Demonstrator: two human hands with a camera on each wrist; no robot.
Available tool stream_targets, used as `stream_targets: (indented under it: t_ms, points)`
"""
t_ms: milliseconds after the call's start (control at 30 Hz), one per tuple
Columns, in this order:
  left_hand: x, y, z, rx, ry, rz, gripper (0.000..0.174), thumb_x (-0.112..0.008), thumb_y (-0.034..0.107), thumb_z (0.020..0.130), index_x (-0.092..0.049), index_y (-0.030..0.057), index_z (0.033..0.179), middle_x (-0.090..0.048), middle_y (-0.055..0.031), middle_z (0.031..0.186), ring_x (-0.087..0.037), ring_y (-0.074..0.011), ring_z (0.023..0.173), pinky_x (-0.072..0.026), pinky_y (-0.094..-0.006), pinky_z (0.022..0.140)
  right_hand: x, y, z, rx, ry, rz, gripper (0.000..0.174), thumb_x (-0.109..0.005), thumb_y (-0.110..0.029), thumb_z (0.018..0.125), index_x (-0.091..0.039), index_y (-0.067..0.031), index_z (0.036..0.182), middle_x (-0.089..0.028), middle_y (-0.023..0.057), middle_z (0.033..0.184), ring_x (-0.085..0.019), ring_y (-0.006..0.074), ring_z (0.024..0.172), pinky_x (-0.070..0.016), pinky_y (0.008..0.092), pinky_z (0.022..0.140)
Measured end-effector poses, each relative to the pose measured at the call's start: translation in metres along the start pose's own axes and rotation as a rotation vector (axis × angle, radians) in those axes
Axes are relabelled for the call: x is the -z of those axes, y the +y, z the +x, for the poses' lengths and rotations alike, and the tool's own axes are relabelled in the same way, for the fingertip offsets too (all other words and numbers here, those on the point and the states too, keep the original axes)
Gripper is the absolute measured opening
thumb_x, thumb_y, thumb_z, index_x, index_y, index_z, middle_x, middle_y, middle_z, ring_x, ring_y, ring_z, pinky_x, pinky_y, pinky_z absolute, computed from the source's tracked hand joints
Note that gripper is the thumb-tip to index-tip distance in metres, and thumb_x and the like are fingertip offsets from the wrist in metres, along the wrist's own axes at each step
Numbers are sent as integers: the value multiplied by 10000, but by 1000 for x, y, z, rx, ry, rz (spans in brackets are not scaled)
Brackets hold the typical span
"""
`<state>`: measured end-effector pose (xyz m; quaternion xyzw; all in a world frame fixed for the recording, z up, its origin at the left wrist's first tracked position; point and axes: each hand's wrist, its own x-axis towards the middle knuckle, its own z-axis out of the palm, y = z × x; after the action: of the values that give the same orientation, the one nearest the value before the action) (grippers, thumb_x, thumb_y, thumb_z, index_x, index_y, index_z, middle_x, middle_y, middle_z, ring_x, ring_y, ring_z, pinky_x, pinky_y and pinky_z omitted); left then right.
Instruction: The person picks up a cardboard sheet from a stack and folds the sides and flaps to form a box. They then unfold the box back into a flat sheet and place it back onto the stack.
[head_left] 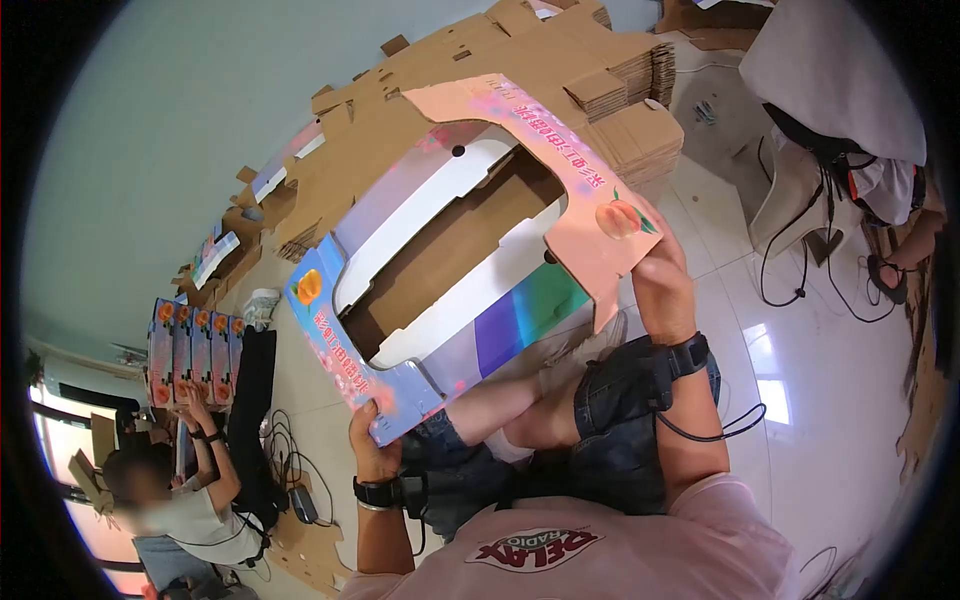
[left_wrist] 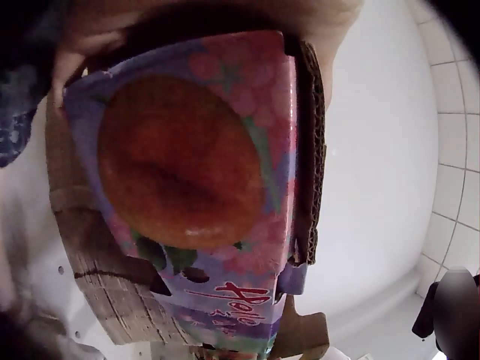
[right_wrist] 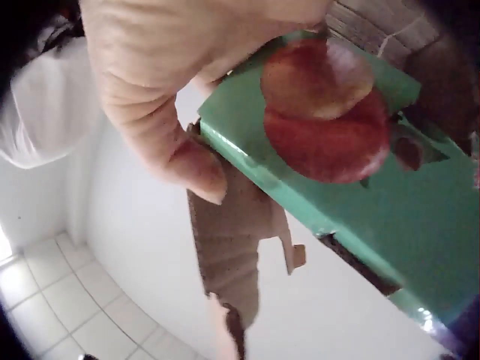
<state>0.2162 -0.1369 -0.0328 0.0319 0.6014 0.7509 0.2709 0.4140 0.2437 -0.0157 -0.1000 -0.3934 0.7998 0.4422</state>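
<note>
A printed cardboard fruit box (head_left: 405, 332), its end flaps pink and blue with peach pictures, is held up tilted over the person's lap. Its top has a large opening that shows the brown inside. The left hand (head_left: 375, 445) grips the blue end's near corner, thumb on top. At the pink end, the right hand (head_left: 663, 285) grips the corner beside the peach picture. A purple-pink side of the box (left_wrist: 262, 97) with a large peach fills the left wrist view. In the right wrist view, the right thumb (right_wrist: 199, 169) bends over the edge of the box's green side (right_wrist: 315, 202).
Stacks of flat brown cardboard (head_left: 560, 60) lie behind the box along the wall. At left, another person (head_left: 215, 490) reaches to a row of printed boxes (head_left: 195, 350). A chair (head_left: 800, 190) with hanging cables stands at right. Cables (head_left: 290, 450) lie on the tiled floor.
</note>
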Motion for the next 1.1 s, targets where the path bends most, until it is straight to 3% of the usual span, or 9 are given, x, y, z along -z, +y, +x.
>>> stream_targets:
  t_ms: [67, 200, 333, 467, 700, 767, 867, 967, 1100]
  points:
    - [-5, 1, -4, 12, 12, -13, 534, -631, 363, 860, -510, 51, 1276, -621, -104, 1198, -617, -281, 1096, -531, -481, 899, -6, -2, -1, 32, 25, -212, 735, -674, -209, 730, -438, 31, 1383, -539, 129, 1334, -498, 227, 1235, -347, 342, 1064]
    - [-5, -2, -8, -12, 1, -20, 517, -640, 350, 854, -523, 40, 1250, -622, -91, 1180, -621, -259, 1075, -514, -428, 924, -11, 4, 0, 54, 151, -205, 598, -642, -150, 767, -513, 31, 1322, -592, 120, 1256, -533, 203, 1180, -370, 318, 1040]
    - [-7, -2, -19, 3, 10, -5, 515, -649, 347, 848, -527, 35, 1240, -620, -82, 1179, -623, -239, 1054, -508, -396, 925, 4, 17, -3, 113, 372, -324, 404, -632, -229, 880, -616, 46, 1176, -644, 87, 1120, -569, 164, 1045, -402, 288, 962]
    - [-3, -3, -25, 15, -4, -16, 525, -671, 333, 834, -515, 47, 1246, -616, -65, 1160, -620, -222, 1046, -510, -395, 925, 5, 14, -3, 140, 506, -356, 482, -609, -399, 945, -620, 48, 1127, -629, 59, 1077, -564, 144, 970, -421, 279, 877]
    - [-2, -5, -26, -8, -40, -7, 549, -685, 325, 829, -490, 54, 1265, -611, -58, 1150, -607, -204, 1065, -492, -370, 948, 20, 17, -1, 110, 536, -398, 477, -627, -413, 933, -641, 42, 1076, -642, 68, 1025, -565, 144, 930, -427, 284, 861]
    - [-3, -3, -27, -6, -49, 1, 550, -686, 327, 828, -491, 54, 1265, -610, -56, 1154, -605, -203, 1070, -486, -365, 954, 12, 14, 0, 180, 582, -325, 404, -665, -385, 913, -675, 13, 979, -642, 24, 909, -552, 131, 821, -424, 266, 811]
    - [-3, -3, -26, -8, -51, 10, 538, -687, 327, 825, -501, 55, 1250, -612, -51, 1143, -605, -198, 1061, -482, -357, 949, 6, 6, -2, 98, 485, -377, 461, -679, -375, 893, -622, 15, 1132, -643, 63, 1074, -590, 157, 966, -433, 281, 880]
    - [0, -3, -24, -26, -57, 33, 502, -684, 326, 823, -523, 58, 1215, -619, -44, 1102, -609, -190, 1024, -487, -347, 917, 7, 11, -5, -146, 473, -169, 500, -710, -364, 862, -604, -6, 1194, -638, 56, 1120, -597, 172, 1008, -440, 280, 888]
    - [-1, 2, -24, -32, -34, 57, 458, -673, 342, 820, -554, 63, 1163, -626, -35, 1038, -613, -180, 967, -491, -334, 869, 10, 5, -10, -283, 468, -208, 536, -728, -372, 844, -596, -20, 1226, -631, 52, 1139, -581, 175, 1049, -437, 290, 902]
